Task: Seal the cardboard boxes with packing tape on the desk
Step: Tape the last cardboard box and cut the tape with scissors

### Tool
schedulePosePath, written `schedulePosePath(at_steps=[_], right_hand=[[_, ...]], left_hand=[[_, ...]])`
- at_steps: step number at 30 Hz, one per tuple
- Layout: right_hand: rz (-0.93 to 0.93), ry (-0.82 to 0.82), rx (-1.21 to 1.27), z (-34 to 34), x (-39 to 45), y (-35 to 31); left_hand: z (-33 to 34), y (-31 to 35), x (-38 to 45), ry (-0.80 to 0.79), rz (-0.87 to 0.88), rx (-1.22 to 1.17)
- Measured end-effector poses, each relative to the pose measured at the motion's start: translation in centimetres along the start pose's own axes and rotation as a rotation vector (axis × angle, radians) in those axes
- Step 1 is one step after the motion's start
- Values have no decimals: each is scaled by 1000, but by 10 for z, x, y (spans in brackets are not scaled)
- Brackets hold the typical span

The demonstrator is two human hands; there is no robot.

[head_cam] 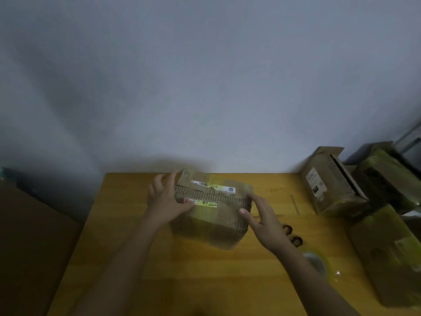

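Both hands are cradling the cardboard box point(211, 208) near the table's point(127, 224) far edge, left hand point(165, 199) and right hand point(262, 220) pressing its sides, fingers relaxed

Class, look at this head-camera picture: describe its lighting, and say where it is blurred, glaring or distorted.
Head view: dim, bluish light, the wall grey and shadowed; the wide lens bends the desk edges outward; the left hand and right hand on the box are slightly motion-blurred; yellowish glare on the box's tape; the tape roll and side boxes are soft, their labels unreadable.
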State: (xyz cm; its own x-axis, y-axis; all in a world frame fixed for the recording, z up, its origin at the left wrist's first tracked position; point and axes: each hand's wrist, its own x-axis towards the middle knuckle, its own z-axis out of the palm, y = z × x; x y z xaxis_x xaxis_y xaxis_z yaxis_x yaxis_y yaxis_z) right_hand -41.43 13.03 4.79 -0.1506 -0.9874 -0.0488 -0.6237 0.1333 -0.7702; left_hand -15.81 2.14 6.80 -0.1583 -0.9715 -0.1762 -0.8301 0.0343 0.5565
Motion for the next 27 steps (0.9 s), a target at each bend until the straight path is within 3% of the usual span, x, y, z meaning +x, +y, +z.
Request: schedulePosePath(at_steps=[2, 7, 9, 13, 18, 23, 25, 27], right_hand=[[-24, 111, -44, 12, 4, 0], [16, 237, 88, 31, 8, 2], [64, 236, 216, 36, 6, 2], [179, 293, 432, 30, 10, 1], [239, 397, 432, -8, 22, 25], [275, 350, 341, -22, 16, 40], [250, 306, 284, -20, 14, 38], [241, 252, 271, -23, 9, 37]], left_hand=[[-2, 0, 9, -80, -1, 35], [-1, -6, 26, -311, -16, -430], [10, -3, 22, -229, -17, -463], [31, 13, 15, 60, -82, -312], [67, 48, 0, 18, -48, -264], [85, 59, -4, 51, -27, -262], [85, 53, -2, 85, 62, -233], [86, 50, -1, 102, 202, -52]])
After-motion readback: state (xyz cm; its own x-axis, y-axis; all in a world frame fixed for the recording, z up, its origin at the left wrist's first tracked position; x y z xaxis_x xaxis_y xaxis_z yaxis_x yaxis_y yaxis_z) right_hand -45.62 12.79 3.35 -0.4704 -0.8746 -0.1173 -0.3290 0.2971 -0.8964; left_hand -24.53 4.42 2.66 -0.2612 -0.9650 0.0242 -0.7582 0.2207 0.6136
